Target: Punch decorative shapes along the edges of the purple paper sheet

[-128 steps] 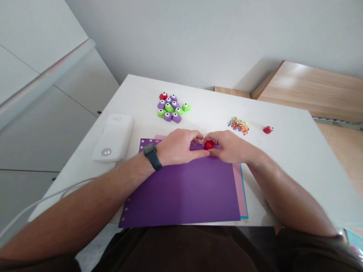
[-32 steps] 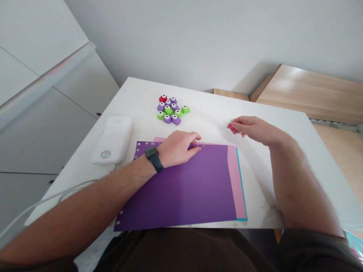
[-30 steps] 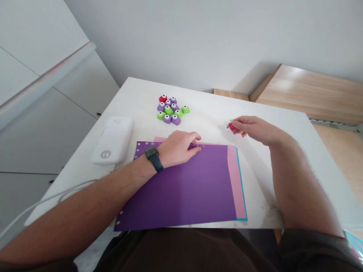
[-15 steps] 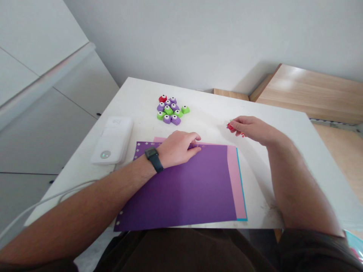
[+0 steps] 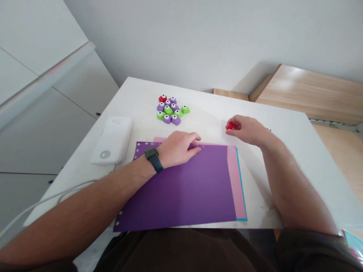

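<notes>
1. The red punch (image 5: 230,126) is grasped by the right hand (image 5: 247,129) between thumb and fingertips, above the tabletop (image 5: 306,166), to the right of the paper and farther off.
2. The left hand (image 5: 179,148) is laid on the far part of the purple sheet (image 5: 187,189), thumb and fingers parted; nothing is seen gripped by it.
3. The punch is judged light, hard and rather slick, likely of plastic and not easily broken; it is best held by the sides of its body, with the cap left free.
4. The sheet is judged thin, flexible and easily creased; it is best pressed flat near an edge, away from the small cut-outs (image 5: 138,144) at its far left corner. A pink sheet (image 5: 234,181) and a blue-edged sheet (image 5: 242,192) are partly covered by it.
5. A cluster of punches (image 5: 168,110) in red, purple and green is gathered at the far side.
6. A white device (image 5: 112,139) is placed at the left.
7. No container is clearly shown; whether anything is held by the turquoise object (image 5: 352,243) at the near right edge cannot be told.
</notes>
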A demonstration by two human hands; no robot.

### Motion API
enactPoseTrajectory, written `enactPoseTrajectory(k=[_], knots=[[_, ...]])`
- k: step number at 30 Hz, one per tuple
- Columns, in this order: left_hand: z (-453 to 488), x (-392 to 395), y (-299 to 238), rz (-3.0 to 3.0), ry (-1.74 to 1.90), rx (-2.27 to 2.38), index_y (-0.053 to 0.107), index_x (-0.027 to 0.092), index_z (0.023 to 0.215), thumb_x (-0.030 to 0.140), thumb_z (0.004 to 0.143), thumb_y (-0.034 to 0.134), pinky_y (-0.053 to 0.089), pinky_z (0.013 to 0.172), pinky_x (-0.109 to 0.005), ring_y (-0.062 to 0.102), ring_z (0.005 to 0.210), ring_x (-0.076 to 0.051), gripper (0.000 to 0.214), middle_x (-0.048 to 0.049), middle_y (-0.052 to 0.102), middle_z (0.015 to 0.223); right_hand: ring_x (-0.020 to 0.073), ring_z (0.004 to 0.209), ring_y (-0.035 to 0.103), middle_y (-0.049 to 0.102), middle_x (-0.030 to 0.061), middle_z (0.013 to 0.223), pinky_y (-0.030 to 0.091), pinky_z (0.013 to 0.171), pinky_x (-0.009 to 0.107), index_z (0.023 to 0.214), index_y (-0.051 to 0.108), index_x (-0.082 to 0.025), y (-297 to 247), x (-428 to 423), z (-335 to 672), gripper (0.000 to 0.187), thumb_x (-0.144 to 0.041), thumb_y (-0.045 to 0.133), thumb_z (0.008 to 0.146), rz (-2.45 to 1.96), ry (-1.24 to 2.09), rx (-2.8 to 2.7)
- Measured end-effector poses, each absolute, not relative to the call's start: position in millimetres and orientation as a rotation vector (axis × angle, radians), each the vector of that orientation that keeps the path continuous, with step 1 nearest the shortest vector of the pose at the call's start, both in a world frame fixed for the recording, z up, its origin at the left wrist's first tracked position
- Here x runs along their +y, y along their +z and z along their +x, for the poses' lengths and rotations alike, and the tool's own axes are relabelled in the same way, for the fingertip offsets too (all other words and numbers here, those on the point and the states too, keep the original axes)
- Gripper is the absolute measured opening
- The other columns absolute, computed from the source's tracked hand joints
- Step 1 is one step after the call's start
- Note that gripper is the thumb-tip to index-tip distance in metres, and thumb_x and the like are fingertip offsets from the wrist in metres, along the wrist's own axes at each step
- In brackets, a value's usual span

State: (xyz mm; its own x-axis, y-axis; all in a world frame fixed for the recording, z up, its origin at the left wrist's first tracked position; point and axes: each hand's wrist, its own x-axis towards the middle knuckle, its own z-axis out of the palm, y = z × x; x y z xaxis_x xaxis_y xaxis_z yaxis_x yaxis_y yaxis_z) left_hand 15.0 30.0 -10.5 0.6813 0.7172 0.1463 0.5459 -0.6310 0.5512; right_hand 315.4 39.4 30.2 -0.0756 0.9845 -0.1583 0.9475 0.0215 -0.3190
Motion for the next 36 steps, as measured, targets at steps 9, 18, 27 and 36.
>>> enactPoseTrajectory(k=[9,18,27,36], knots=[[15,30,-11,2.417,0.488,0.982,0.067,0.020,0.114,0.034,0.093,0.064,0.053,0.082,-0.034,0.074,0.093,-0.023,0.026,-0.0019,0.080,0.098,0.0215,0.090,0.070,0.077,0.0054,0.102,0.055,0.082,0.037,0.108,0.069,-0.024,30,40,320,0.030,-0.034,0.072,0.080,-1.978,0.701,-2.140],[15,30,-11,2.412,0.495,0.970,0.067,0.020,0.114,0.034,0.093,0.064,0.053,0.081,-0.034,0.074,0.092,-0.022,0.026,-0.0013,0.080,0.097,0.0208,0.085,0.068,0.075,0.0019,0.095,0.051,0.078,0.036,0.104,0.073,-0.026,31,40,312,0.029,-0.036,0.073,0.077,-1.988,0.580,-2.196],[15,30,-11,2.404,0.503,0.967,0.067,0.020,0.114,0.033,0.092,0.065,0.053,0.082,-0.033,0.074,0.092,-0.022,0.026,-0.0021,0.079,0.097,0.0203,0.084,0.069,0.077,0.0030,0.095,0.054,0.079,0.036,0.101,0.070,-0.024,37,37,314,0.025,-0.030,0.073,0.077,-1.986,0.657,-2.043],[15,30,-13,2.422,0.508,0.968,0.068,0.020,0.113,0.033,0.092,0.065,0.052,0.080,-0.032,0.074,0.091,-0.021,0.025,-0.0012,0.079,0.096,0.0227,0.090,0.071,0.077,0.0043,0.100,0.054,0.085,0.038,0.105,0.070,-0.025,28,41,323,0.027,-0.033,0.073,0.079,-1.997,0.697,-2.121]])
